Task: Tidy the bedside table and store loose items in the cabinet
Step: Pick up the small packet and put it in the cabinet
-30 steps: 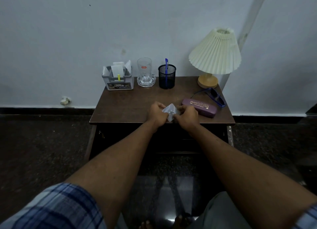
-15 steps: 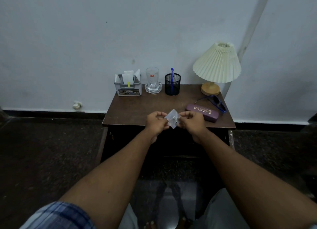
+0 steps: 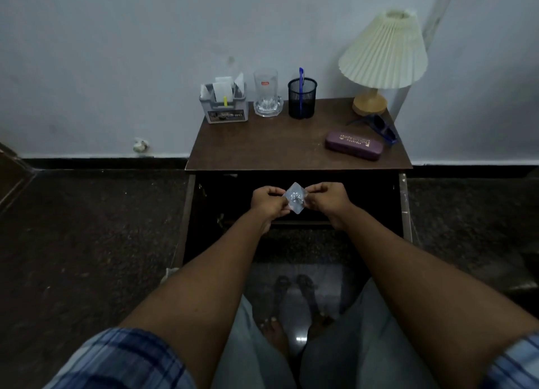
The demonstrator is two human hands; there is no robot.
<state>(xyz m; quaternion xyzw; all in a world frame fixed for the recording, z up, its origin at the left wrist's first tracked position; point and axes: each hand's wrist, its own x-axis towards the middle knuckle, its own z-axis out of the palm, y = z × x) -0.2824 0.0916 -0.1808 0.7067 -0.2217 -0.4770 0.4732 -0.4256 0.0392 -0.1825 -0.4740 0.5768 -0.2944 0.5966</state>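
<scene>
One desk (image 3: 262,152) stands against the wall. Beneath it we note the cabinet (image 3: 364,197), its front open and its inside dark. Taking the desk top as a dial, a pleated lamp (image 3: 382,50) occupies 2 o'clock. A grey organiser box (image 3: 224,111) holding papers sits at 11 o'clock. A purple spectacle case (image 3: 353,144) lies at 4 o'clock, with dark sunglasses (image 3: 383,126) just beside it toward the lamp. A mesh pen cup (image 3: 302,100) with a blue pen (image 3: 301,75) stands at 12, and a glass (image 3: 266,85) on a clear dish is between cup and box. Off the desk, at 6 o'clock below its front edge, a small clear square packet (image 3: 295,198) is held in the air before the cabinet opening. The left hand (image 3: 267,203) and right hand (image 3: 326,199) each pinch an opposite corner between thumb and fingers (image 3: 316,188). We cannot tell its contents.
</scene>
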